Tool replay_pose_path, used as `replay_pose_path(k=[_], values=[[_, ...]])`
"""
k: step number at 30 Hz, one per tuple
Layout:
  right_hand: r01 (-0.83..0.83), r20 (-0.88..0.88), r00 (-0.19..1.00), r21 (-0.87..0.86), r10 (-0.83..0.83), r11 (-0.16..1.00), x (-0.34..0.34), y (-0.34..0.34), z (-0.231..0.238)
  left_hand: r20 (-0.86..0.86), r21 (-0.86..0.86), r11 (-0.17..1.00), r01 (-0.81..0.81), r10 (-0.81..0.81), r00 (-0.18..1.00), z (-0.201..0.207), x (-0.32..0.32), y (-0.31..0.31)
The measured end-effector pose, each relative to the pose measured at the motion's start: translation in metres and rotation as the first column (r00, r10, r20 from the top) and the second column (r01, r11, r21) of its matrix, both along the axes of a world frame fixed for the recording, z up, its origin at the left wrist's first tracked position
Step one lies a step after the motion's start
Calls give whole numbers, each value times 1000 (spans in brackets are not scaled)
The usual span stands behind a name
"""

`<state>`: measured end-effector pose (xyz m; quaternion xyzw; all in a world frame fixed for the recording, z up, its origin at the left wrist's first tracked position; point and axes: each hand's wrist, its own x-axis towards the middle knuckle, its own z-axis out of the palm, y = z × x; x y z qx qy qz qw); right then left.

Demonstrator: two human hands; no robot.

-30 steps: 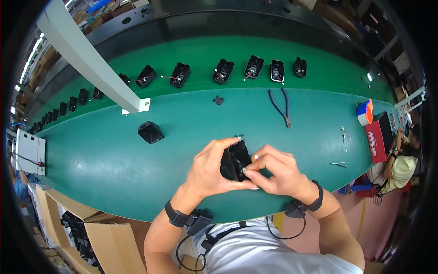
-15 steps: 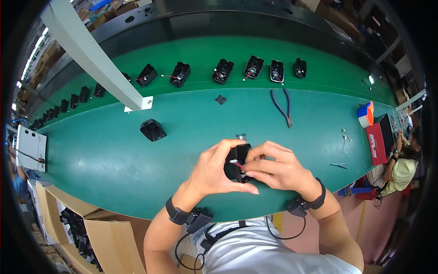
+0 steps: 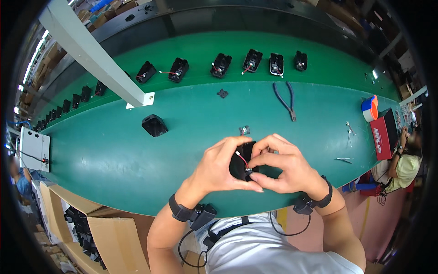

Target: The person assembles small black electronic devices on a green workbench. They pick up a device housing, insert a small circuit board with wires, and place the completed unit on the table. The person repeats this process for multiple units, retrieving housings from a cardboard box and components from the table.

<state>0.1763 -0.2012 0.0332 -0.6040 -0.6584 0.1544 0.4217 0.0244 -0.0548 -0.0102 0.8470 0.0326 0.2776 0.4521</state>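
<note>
Near the table's front edge, my left hand point(image 3: 211, 165) wraps round a black plastic housing point(image 3: 236, 168), thumb along the near side and fingers along the far side. A short red wire point(image 3: 243, 158) with a white connector rises from inside the housing. My right hand point(image 3: 292, 165) has its thumb and forefinger closed on a small dark part point(image 3: 248, 174) at the wire's base. The fingers partly hide that part. Just beyond my hands lies a small circuit board point(image 3: 245, 130). An empty-looking black housing point(image 3: 154, 125) sits farther left.
Blue-handled cutters point(image 3: 286, 101), a black cross-shaped piece point(image 3: 222, 93), tweezers point(image 3: 345, 159) and a red box point(image 3: 382, 136) lie about the green table. Black housings point(image 3: 179, 70) line the green strip beyond. A metal post point(image 3: 91, 50) stands at left; another person point(image 3: 402, 169) sits at right.
The red wire now stands clearer of my right fingers, which have shifted from the wire toward its base. My left hand keeps its hold. The whole view has shifted slightly.
</note>
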Motion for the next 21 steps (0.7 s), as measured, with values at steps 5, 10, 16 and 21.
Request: replay_pose_path(k=[5,10,16,21], values=[[-31,-45,998,23,32,999,5,2,-7,19,32,999,2,-2,1000,2,1,2],[-57,-21,998,88,59,994,4,2,-9,-26,57,998,1,0,1000,3,0,3],[43,-127,992,192,-18,981,-2,3,-16,-67,-155,988,20,-31,997,-3,-7,0],[131,-207,974,205,-88,970,-12,4,-24,14,-311,949,52,-50,999,-12,-5,1]])
